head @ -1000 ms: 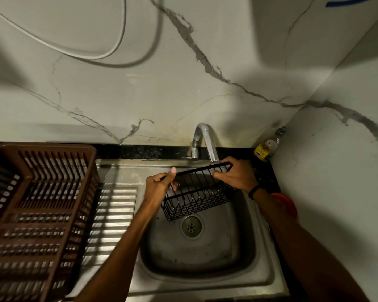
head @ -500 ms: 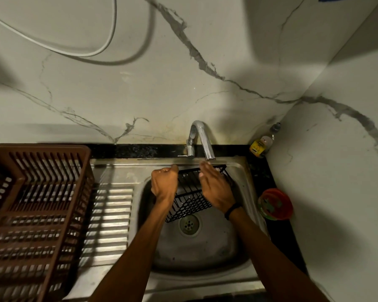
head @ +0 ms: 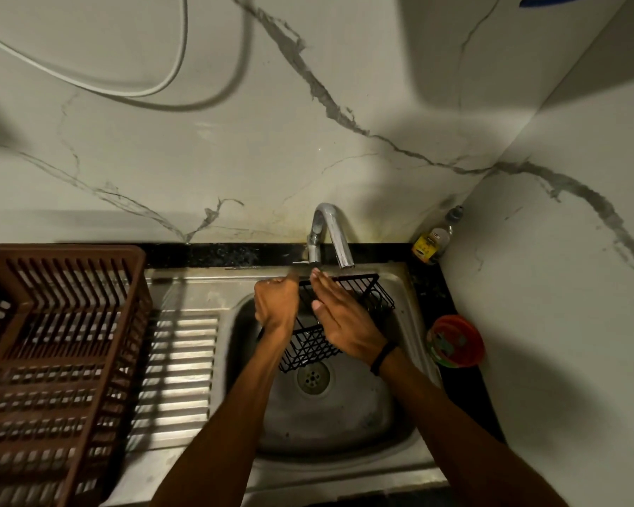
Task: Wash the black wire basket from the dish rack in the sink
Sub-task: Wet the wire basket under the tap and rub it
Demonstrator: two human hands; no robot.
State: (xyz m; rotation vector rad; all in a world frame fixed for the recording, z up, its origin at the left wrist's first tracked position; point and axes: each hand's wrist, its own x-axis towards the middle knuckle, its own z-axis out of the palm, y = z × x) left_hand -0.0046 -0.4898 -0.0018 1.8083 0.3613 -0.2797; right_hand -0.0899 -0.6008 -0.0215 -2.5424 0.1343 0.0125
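The black wire basket (head: 363,298) hangs tilted over the steel sink bowl (head: 330,415), just below the chrome tap (head: 332,236). My left hand (head: 276,305) grips the basket's left end with curled fingers. My right hand (head: 341,320) lies flat across the basket's middle with straight fingers, covering part of the wires. The basket's lower corner sits above the drain (head: 312,376). I cannot tell whether water is running.
A brown plastic dish rack (head: 52,360) stands on the ribbed steel drainboard (head: 176,378) to the left. A small bottle with a yellow label (head: 434,239) stands in the back right corner. A red and green tub (head: 456,340) sits on the black counter right of the sink.
My right hand has let go of the basket's right end and moved left, laid flat over its middle. The basket has tipped steeper and moved closer under the tap.
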